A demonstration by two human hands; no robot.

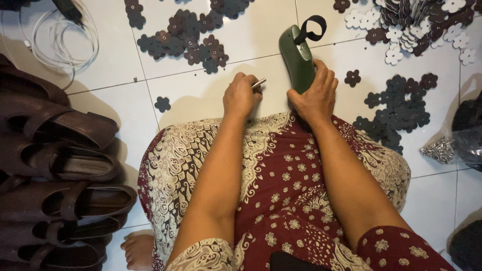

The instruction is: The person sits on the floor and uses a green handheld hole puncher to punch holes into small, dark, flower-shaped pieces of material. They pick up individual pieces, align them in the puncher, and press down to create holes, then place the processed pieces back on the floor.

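Green sandal (297,57) stands on edge at about 1 o'clock from the lap, toe end up, its black strap loop (312,29) at the top. Right hand (315,95) wraps the sandal's lower part, fingers closed over the sole edge, thumb side hidden. The heel appears to rest against the knee.

Left hand (241,95) sits just beside it at 11 o'clock, fingers curled shut around a small metal tool (258,83), shiny tip poking toward the sandal. Tip and sandal are near but apart. Kind of tool unclear from this angle; possibly a punch or a rivet setter.

Judgement on doing the work well: keep the sandal braced against the knee so it does not twist, bring the tip square to the sole, keep right fingertips clear of the point.

Outward: patterned red and cream skirt (281,190) fills the lower middle. White tile floor (201,90) all round. Dark flower-shaped cutouts (191,40) are heaped at 12 o'clock, another patch (396,108) at 3 o'clock. White flower cutouts (396,42) are mixed with dark ones at 2 o'clock. Pile of small silvery metal pieces (441,149) at 3 to 4 o'clock. Row of brown sandals (60,165) is stacked at 9 o'clock. White cable (60,40) coils at 10 o'clock. A bare foot (138,251) shows at 7 o'clock.
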